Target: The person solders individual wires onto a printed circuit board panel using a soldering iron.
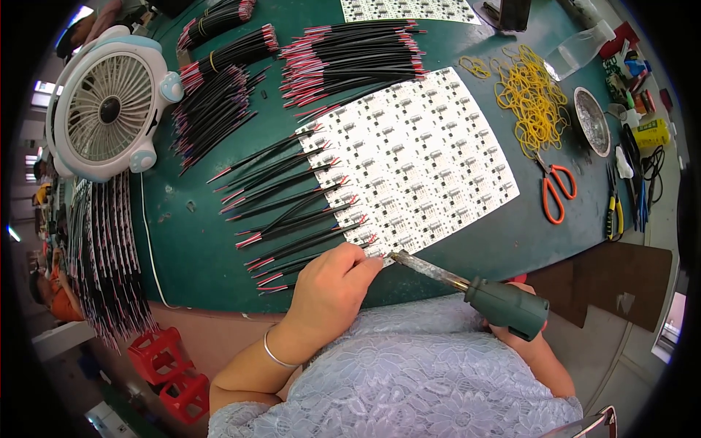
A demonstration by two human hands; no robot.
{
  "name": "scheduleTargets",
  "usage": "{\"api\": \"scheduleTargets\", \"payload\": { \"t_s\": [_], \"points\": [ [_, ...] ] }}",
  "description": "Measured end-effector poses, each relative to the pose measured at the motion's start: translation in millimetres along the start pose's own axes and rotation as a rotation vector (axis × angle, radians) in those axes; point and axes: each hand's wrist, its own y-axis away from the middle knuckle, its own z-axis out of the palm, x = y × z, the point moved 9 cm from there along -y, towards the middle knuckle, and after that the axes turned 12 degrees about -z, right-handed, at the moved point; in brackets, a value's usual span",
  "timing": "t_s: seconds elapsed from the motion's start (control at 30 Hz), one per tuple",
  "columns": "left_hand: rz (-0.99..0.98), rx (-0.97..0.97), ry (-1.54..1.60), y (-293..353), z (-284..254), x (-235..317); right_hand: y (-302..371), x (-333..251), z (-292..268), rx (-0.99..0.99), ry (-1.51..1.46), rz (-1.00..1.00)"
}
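Your green table (219, 270) runs to its near edge at lower centre, where your body sits. The white circuit panel (416, 157) lies mid-frame, its lower-left corner right by your hands. A row of black-and-red wires (292, 212) fans along the panel's left edge, tips touching it. Bare green shows left of the wires and lower right of the panel; orange scissors (555, 191) and yellow rubber bands (531, 98) crowd the right, and a white fan (109, 106) the upper left.

Your left hand (328, 288) comes up from lower centre, fingers curled narrow and pinched at the panel corner on a wire end. Your right hand (522, 332), lower right, wraps the green handle of the soldering iron (467, 285), mostly hidden behind it; the tip points left at the same corner.
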Motion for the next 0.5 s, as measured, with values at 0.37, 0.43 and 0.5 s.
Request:
{"api": "scheduleTargets", "payload": {
  "t_s": [0.37, 0.43, 0.5],
  "points": [
    [0.022, -0.005, -0.006, 0.6, 0.4, 1.6, -5.0, -14.5, -1.9, -0.067, 0.146, -0.130],
    [0.021, -0.006, -0.011, 0.5, 0.2, 1.8, 14.7, 7.6, 3.5, -0.139, -0.006, 0.026],
    [0.018, -0.007, -0.001, 0.1, -0.4, 1.5, 19.6, 10.3, 3.5, -0.191, 0.023, -0.027]
  ]
}}
